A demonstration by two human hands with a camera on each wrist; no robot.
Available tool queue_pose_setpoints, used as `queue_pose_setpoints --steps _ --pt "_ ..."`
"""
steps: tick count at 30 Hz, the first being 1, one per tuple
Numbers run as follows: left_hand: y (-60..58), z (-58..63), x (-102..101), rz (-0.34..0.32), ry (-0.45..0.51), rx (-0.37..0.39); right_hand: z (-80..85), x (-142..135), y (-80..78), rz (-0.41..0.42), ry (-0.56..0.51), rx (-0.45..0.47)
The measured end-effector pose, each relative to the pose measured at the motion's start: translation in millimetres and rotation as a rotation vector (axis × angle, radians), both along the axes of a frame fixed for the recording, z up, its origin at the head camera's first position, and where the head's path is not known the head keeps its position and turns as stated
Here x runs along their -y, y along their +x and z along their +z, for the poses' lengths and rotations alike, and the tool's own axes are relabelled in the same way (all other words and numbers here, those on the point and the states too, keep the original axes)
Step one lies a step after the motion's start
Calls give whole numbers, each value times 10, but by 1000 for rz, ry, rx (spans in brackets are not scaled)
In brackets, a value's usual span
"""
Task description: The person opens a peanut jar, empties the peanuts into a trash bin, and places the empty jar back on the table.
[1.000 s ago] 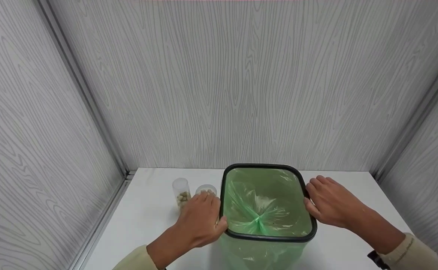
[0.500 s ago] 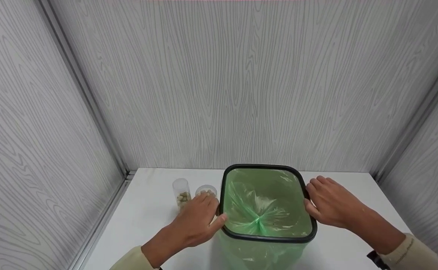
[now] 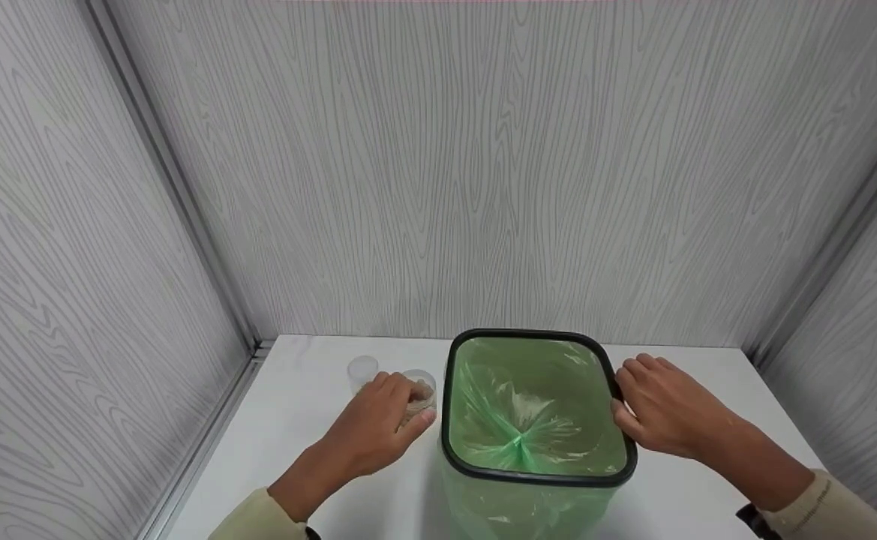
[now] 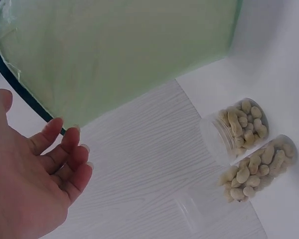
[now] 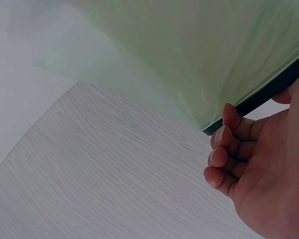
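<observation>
A square trash bin with a black rim (image 3: 539, 477) stands upright in the head view. A thin green plastic bag (image 3: 513, 397) lines it and hangs down its outside. My right hand (image 3: 663, 409) grips the rim's right side; in the right wrist view its fingers (image 5: 224, 154) curl at the black edge. Off the left side of the rim is my left hand (image 3: 370, 427), loosely bent and holding nothing. Just beyond it, partly hidden in the head view, are two clear jars of unshelled peanuts: a wider one (image 4: 244, 124) and a taller one (image 4: 261, 169).
Everything stands on a white table (image 3: 299, 382). A wood-grain back wall (image 3: 483, 165) rises behind it. Side panels (image 3: 48, 247) close in the left and right.
My left hand has let go of the rim's left side and moved left, now covering more of the taller jar. My right hand keeps its hold on the rim. The bin stays in place.
</observation>
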State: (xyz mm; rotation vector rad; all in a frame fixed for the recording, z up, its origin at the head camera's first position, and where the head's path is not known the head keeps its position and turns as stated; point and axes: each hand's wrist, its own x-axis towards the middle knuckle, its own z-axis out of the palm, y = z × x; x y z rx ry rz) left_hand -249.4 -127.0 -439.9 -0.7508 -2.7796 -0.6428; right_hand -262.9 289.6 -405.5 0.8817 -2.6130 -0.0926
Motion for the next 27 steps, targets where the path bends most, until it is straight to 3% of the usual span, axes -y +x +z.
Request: queue_pose_setpoints --steps 13,21,27 --pt "-253 -236 184 147 79 -169 -2 0 3 -2 3 3" --pt "-436 -401 311 233 89 -208 2 -4 8 -15 1 16" --pt "-559 -535 408 287 133 -156 -9 1 -6 -11 0 15"
